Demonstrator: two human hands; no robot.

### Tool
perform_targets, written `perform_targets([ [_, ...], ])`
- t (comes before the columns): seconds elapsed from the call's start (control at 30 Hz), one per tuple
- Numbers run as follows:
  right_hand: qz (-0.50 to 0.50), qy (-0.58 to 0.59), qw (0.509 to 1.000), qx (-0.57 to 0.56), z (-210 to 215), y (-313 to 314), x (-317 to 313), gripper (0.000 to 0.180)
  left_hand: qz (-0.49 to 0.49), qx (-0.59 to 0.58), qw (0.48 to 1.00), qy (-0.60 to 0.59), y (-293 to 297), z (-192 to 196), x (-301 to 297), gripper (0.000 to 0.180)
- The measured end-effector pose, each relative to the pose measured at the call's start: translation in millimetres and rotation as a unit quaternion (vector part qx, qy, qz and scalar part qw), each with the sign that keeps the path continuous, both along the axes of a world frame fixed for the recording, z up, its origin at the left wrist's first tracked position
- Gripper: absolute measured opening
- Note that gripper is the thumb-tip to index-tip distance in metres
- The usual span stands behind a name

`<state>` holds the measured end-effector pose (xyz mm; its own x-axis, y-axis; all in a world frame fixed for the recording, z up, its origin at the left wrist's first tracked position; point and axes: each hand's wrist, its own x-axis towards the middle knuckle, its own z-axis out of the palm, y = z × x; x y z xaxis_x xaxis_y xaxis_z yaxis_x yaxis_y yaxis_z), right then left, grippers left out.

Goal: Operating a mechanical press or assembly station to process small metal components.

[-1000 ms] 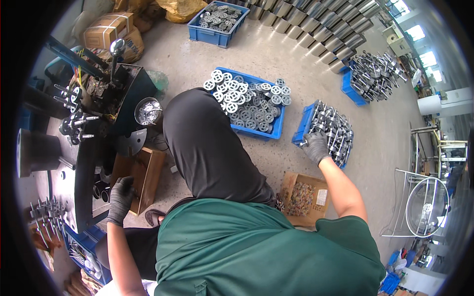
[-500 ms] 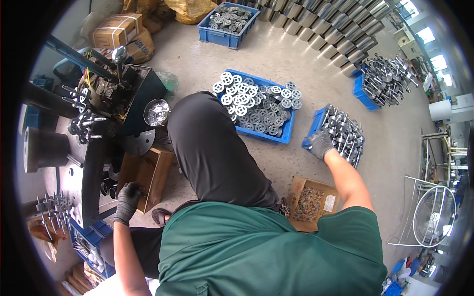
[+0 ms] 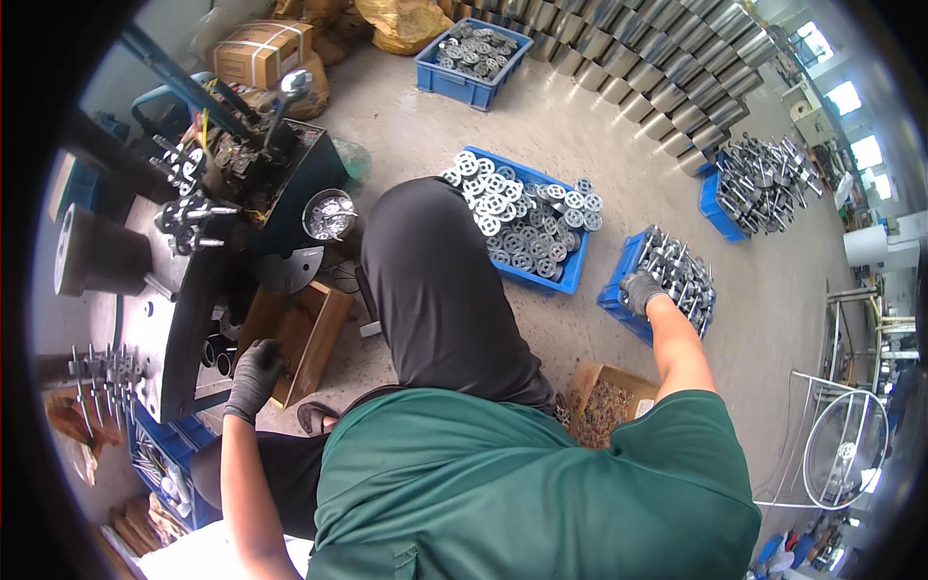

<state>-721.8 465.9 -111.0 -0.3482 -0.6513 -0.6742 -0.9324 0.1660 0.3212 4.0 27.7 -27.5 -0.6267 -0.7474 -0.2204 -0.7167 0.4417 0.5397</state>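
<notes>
My right hand (image 3: 642, 289), in a dark grey glove, reaches into a blue bin (image 3: 615, 307) on the floor to the right. It is at the near left of a heap of metal shafts with round cores (image 3: 684, 274). Its fingers are curled down among them, and what they grip is hidden. My left hand (image 3: 256, 377), gloved too, hovers beside an open wooden box (image 3: 327, 329) under the machine table (image 3: 172, 362). Its fingers are loosely bent and apart, with nothing visible in them.
A blue bin (image 3: 577, 272) of slotted metal discs (image 3: 527, 222) stands past my knee. On the left, a machine (image 3: 290, 159) and a bowl (image 3: 309, 228) of silver bits stand close. A cardboard box (image 3: 586, 381) lies near my right side. Stacked metal cylinders (image 3: 619, 58) line the back.
My right hand has moved from the bin's left edge inward onto the shafts, its fingers more curled. My left hand has shifted slightly beside the wooden box. The whole view has swung a little.
</notes>
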Motion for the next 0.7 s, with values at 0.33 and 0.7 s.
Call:
perform_targets([
  [0.33, 0.082, -0.123, 0.986, -0.076, 14, -185, 36, 0.044, -0.030, -0.069, 0.995, 0.069, 15, 72, -10, 0.037],
  [0.7, 0.247, -0.173, 0.939, -0.169, 230, -479, 274, 0.039, 0.355, -0.027, 0.696, 0.623, -30, 129, 65, 0.029],
])
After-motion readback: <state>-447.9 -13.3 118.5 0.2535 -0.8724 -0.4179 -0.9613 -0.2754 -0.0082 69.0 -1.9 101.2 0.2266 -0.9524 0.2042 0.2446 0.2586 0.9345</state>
